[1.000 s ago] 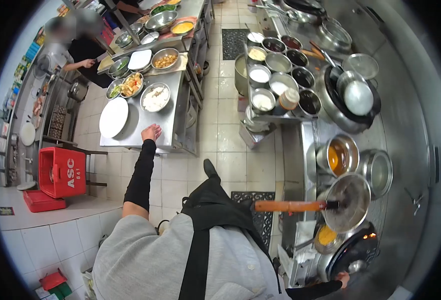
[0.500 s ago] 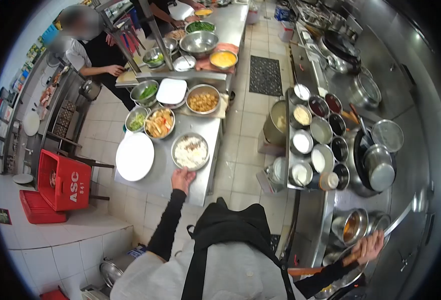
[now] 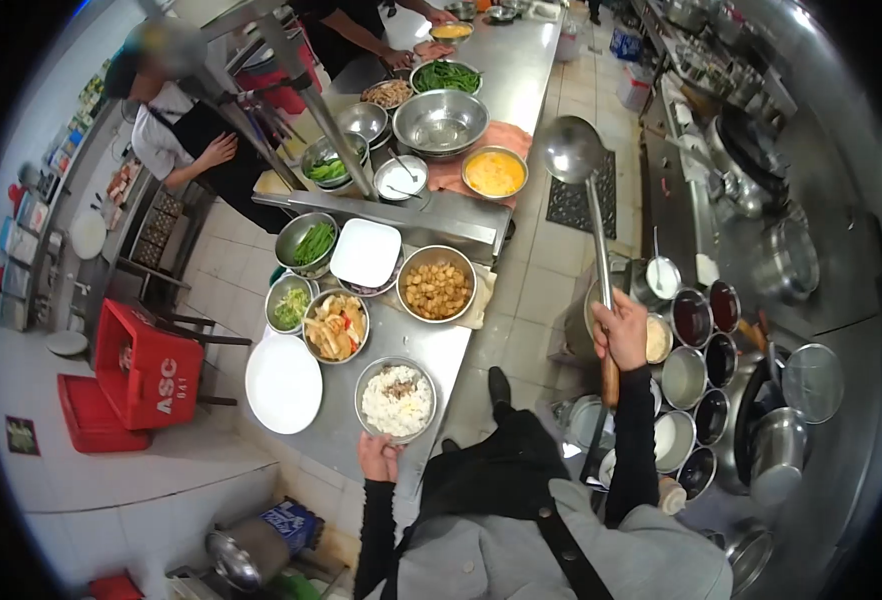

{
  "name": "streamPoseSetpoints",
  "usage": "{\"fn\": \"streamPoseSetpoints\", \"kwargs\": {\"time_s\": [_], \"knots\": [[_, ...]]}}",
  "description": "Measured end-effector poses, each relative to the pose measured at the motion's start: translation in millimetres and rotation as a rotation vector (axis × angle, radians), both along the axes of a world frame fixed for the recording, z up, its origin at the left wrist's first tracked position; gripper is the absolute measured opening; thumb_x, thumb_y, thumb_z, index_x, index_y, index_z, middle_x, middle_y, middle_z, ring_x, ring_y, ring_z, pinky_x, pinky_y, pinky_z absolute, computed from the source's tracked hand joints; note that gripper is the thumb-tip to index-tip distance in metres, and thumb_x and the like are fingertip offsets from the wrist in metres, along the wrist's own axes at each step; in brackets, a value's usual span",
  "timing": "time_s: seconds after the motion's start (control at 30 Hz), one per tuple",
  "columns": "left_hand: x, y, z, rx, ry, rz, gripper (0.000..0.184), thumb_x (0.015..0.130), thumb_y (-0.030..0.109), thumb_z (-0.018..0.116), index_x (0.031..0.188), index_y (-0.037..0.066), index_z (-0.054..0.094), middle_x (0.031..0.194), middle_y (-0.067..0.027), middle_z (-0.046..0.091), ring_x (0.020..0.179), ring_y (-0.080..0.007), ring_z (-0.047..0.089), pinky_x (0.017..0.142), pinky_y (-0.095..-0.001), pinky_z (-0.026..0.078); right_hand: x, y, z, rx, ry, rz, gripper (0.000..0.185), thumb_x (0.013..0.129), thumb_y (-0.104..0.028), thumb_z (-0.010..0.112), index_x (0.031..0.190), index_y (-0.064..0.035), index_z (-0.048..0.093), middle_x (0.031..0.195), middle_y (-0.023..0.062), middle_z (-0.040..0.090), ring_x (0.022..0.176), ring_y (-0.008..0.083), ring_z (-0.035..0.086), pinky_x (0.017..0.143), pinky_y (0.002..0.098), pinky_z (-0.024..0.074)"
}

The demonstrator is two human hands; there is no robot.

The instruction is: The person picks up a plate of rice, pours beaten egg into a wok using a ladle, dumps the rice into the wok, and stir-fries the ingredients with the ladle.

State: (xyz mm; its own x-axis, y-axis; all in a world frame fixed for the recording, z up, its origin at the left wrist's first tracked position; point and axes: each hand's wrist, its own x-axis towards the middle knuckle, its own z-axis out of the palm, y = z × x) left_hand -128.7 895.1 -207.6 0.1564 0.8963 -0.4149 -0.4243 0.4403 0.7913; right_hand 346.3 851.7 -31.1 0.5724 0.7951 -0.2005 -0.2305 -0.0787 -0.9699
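My left hand (image 3: 379, 457) pinches the near rim of a metal bowl (image 3: 427, 424), which holds white rice (image 3: 398, 402) with some brown bits on top. The bowl is at the right edge of the steel table (image 3: 361, 445). Out to the right, my right hand (image 3: 621, 330) is wrapped round the handle of a long metal ladle (image 3: 598, 225). The ladle's round head points forward, above the aisle floor. Left of the rice bowl lies a white oval plate (image 3: 284, 385). Just behind are a bowl of fried pieces (image 3: 336, 328) and a bowl of browned cubes (image 3: 438, 291).
Sauce and seasoning pots (image 3: 683, 376) crowd the right counter, beside a strainer (image 3: 812, 384). A bowl of beaten egg (image 3: 494, 173) and a large metal bowl (image 3: 442, 123) stand farther back. A co-worker (image 3: 186, 150) stands at left, near a red crate (image 3: 151, 365).
My right hand has swung from the right-hand stove side to the front, bringing the ladle over the aisle. My view has turned rightward. My left hand stays at the rice bowl.
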Motion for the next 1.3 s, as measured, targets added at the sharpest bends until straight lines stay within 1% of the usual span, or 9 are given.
{"fn": "streamPoseSetpoints", "kwargs": {"time_s": [0.17,0.23,0.3,0.4,0.5,0.7,0.9,1.07,1.3], "knots": [[59,5,82,0.030,-0.014,0.188,0.040,0.084,-0.002,0.055,0.123,0.002,0.047,0.112,-0.0144,0.063,0.086,-0.0250,0.067,0.061,-0.0363,0.055,27,77,-31,-0.172,-0.412,0.004,0.026,0.084,-0.004,0.058,0.109,0.0031,0.061,0.062,0.0075,0.056,0.036,0.0139,0.050,0.031,0.0311,0.0397],[72,15,99,0.077,-0.015,0.188,0.043,0.085,-0.002,0.054,0.127,0.002,0.047,0.113,-0.0134,0.063,0.087,-0.0240,0.066,0.062,-0.0348,0.054,33,98,-41,-0.140,-0.642,0.001,0.029,0.081,-0.004,0.056,0.109,0.0029,0.061,0.062,0.0122,0.057,0.040,0.0220,0.054,0.037,0.0354,0.0438],[98,25,137,0.066,0.053,0.263,0.046,0.085,-0.001,0.054,0.130,0.001,0.045,0.115,-0.0134,0.061,0.086,-0.0227,0.064,0.062,-0.0325,0.053,45,112,-69,-0.140,-0.897,0.034,0.036,0.077,-0.004,0.054,0.112,0.0038,0.060,0.065,0.0213,0.059,0.058,0.0392,0.062,0.056,0.0451,0.0502],[107,39,143,0.137,0.059,0.242,0.046,0.085,0.002,0.057,0.130,0.000,0.045,0.116,-0.0141,0.061,0.086,-0.0211,0.063,0.062,-0.0311,0.051,37,123,-42,-0.306,-0.708,0.087,0.037,0.076,-0.003,0.054,0.111,0.0046,0.059,0.072,0.0260,0.060,0.074,0.0463,0.061,0.070,0.0498,0.0478],[122,52,161,0.171,-0.010,0.223,0.042,0.086,0.001,0.056,0.126,-0.002,0.046,0.114,-0.0170,0.061,0.087,-0.0240,0.065,0.063,-0.0334,0.053,44,126,-61,-0.216,-0.844,0.064,0.034,0.076,-0.003,0.055,0.109,0.0035,0.059,0.076,0.0272,0.060,0.075,0.0468,0.061,0.070,0.0513,0.0461],[151,65,173,0.157,-0.044,0.246,0.046,0.085,0.001,0.058,0.129,-0.001,0.046,0.118,-0.0152,0.060,0.088,-0.0212,0.062,0.062,-0.0308,0.049,53,119,-52,-0.314,-0.802,0.216,0.030,0.076,-0.001,0.055,0.105,0.0040,0.058,0.078,0.0279,0.060,0.078,0.0479,0.060,0.071,0.0510,0.0470],[164,72,182,0.138,-0.036,0.220,0.051,0.084,0.001,0.058,0.133,0.000,0.044,0.121,-0.0144,0.058,0.092,-0.0202,0.061,0.063,-0.0308,0.048,51,122,-46,-0.194,-0.893,0.086,0.019,0.075,-0.001,0.056,0.094,0.0042,0.053,0.080,0.0278,0.060,0.079,0.0478,0.060,0.071,0.0511,0.0469],[177,81,190,0.154,-0.071,0.226,0.038,0.086,0.000,0.055,0.123,-0.001,0.048,0.114,-0.0165,0.062,0.086,-0.0216,0.064,0.063,-0.0320,0.051,71,140,-57,-0.294,-0.936,0.135,0.023,0.074,0.000,0.056,0.096,0.0049,0.055,0.082,0.0280,0.061,0.080,0.0480,0.060,0.072,0.0527,0.0465],[177,84,180,0.121,-0.050,0.175,0.046,0.086,0.002,0.054,0.131,0.000,0.045,0.121,-0.0146,0.059,0.092,-0.0197,0.062,0.064,-0.0303,0.049,74,131,-66,-0.318,-0.991,0.225,0.025,0.072,0.000,0.056,0.097,0.0056,0.055,0.082,0.0283,0.060,0.080,0.0475,0.060,0.071,0.0521,0.0473]]}}
